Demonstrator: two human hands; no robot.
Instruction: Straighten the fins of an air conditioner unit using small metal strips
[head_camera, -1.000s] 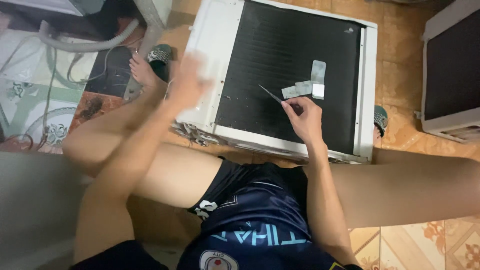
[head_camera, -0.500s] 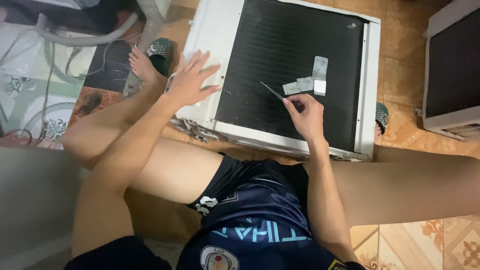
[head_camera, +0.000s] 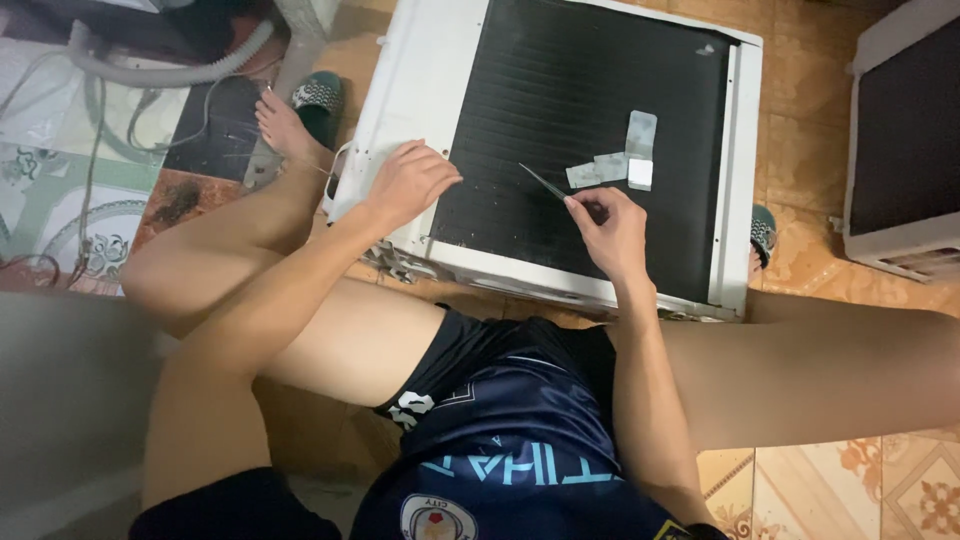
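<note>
1. White metal air-conditioner casing (head_camera: 405, 80) with a black finned coil panel (head_camera: 560, 120), lying flat on the orange tiled floor (head_camera: 800, 130); it fills the frame from 11 to 1 o'clock, directly ahead of the seated person.
2. Second white unit with a dark grille (head_camera: 900, 150), standing apart at 3 o'clock; untouched.
3. Grey corrugated hose (head_camera: 170, 70), lying at 10 o'clock beside a green slipper (head_camera: 318, 100).
4. Left hand (head_camera: 410, 185): resting palm-down on the casing's white left border, fingers spread and lightly curled, gripping nothing; forearm running in from 7 o'clock.
5. Right hand (head_camera: 605, 230): fingers pinched closed on the near end of a thin dark pointed tool (head_camera: 542, 182); wrist cocked, forearm rising from 5 o'clock.
6. Thin tool: long axis runs from the right hand toward 10 o'clock, tip resting on or just above the coil fins; which, the view does not settle. The right hand is plainly the nearer; the left lies well apart at 9 o'clock from the tip.
7. Grey tape strips (head_camera: 620, 160), stuck to the fins at 1 o'clock from the right hand, near the tool but not touching.
</note>
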